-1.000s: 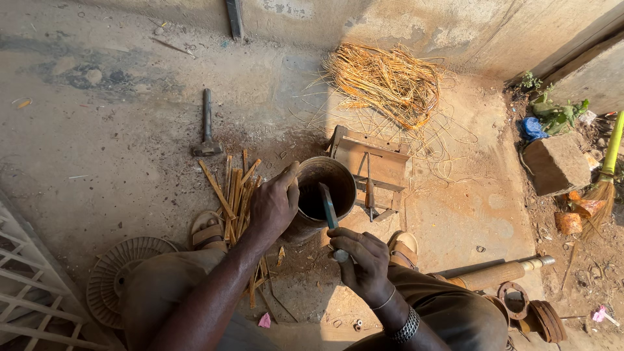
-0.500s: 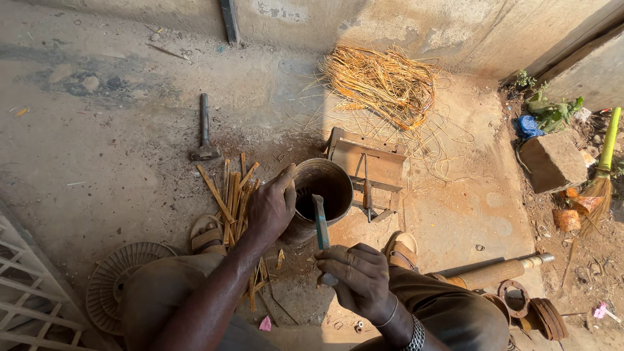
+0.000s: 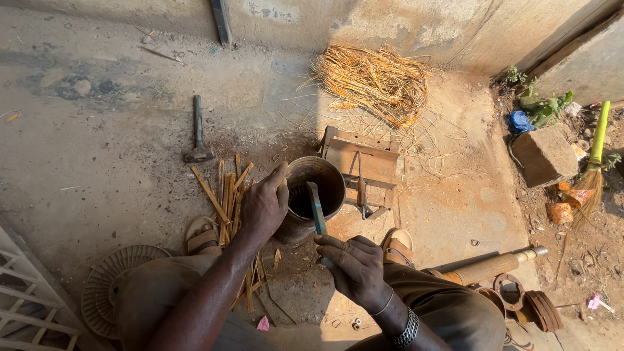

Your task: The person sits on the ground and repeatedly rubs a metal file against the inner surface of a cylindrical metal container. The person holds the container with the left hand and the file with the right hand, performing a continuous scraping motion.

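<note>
My left hand (image 3: 264, 208) grips the near rim of a dark round metal pot (image 3: 316, 195) that stands on the ground between my feet. My right hand (image 3: 354, 266) is closed on a flat blue-green metal tool (image 3: 316, 208), whose tip points up and rests at the pot's rim. Several split wooden sticks (image 3: 229, 195) lie on the ground just left of my left hand.
A hammer (image 3: 197, 132) lies to the far left. A small wooden bench (image 3: 365, 162) stands behind the pot, with a pile of dry straw (image 3: 374, 81) beyond. A brick (image 3: 545, 155) and a broom (image 3: 593, 166) are at right; a rusty pipe (image 3: 484, 266) lies beside my right leg.
My right hand has drawn back toward me and the tool's tip has lifted from inside the pot to its rim. My left hand stays on the pot.
</note>
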